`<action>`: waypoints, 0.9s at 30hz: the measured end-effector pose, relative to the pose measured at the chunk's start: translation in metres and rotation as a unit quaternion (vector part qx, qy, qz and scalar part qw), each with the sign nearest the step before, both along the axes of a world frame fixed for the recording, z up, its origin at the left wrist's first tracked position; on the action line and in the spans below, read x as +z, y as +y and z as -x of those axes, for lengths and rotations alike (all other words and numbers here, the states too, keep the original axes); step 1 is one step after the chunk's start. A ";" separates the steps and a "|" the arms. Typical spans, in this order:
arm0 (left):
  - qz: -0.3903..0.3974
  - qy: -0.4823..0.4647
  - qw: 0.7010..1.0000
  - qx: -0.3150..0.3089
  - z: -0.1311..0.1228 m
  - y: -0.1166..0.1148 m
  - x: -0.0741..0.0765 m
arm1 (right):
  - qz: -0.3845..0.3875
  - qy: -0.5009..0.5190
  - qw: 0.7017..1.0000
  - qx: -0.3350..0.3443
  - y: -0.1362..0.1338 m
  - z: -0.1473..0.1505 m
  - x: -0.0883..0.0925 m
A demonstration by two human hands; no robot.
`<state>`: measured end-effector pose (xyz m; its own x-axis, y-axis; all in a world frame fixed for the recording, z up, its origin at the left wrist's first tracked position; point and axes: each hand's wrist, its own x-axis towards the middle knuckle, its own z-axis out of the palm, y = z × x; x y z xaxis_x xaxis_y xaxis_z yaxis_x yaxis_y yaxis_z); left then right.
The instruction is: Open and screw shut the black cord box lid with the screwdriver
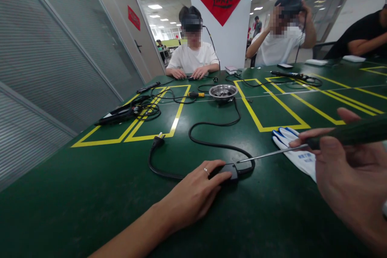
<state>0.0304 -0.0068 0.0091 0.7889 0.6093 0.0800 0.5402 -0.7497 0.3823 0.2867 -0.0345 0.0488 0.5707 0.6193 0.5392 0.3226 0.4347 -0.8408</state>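
My left hand (pixel 202 187) is closed around a small black box (pixel 230 171) on a power cord, holding it against the table with thumb and fingers. Black cord leaves the box on both sides. One length curls left to a plug (pixel 159 140), its prongs pointing up; another winds away toward the metal bowl. In my right hand (pixel 347 169) is a screwdriver (pixel 272 154) with a dark handle. Its long shaft points left, and the tip appears at or just above the box's right end. Partly behind my right hand lies a white glove (pixel 294 153) with blue trim.
A metal bowl (pixel 223 93) with small dark contents stands mid-table, beside a yellow-and-black screwdriver (pixel 196 94). Bundled black cables (pixel 133 111) lie at left. Yellow tape (pixel 272 129) marks rectangles on the green table. Across it sits a person (pixel 193 54) handling a dark object; another person (pixel 278 48) touches their headset.
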 end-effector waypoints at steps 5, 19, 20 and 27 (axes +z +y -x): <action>-0.007 0.032 0.999 0.022 -0.006 -0.004 0.003 | -0.015 -0.012 0.999 0.041 -0.004 0.005 -0.002; -0.040 0.041 0.997 0.056 -0.016 -0.006 -0.004 | 0.053 -0.155 0.960 0.226 0.025 0.007 0.046; -0.042 0.040 0.997 0.058 -0.016 -0.007 -0.004 | 0.046 -0.168 0.960 0.221 0.030 0.012 0.050; -0.050 0.027 0.996 0.061 -0.018 -0.009 -0.004 | -0.053 -0.275 0.936 0.213 0.036 0.041 0.064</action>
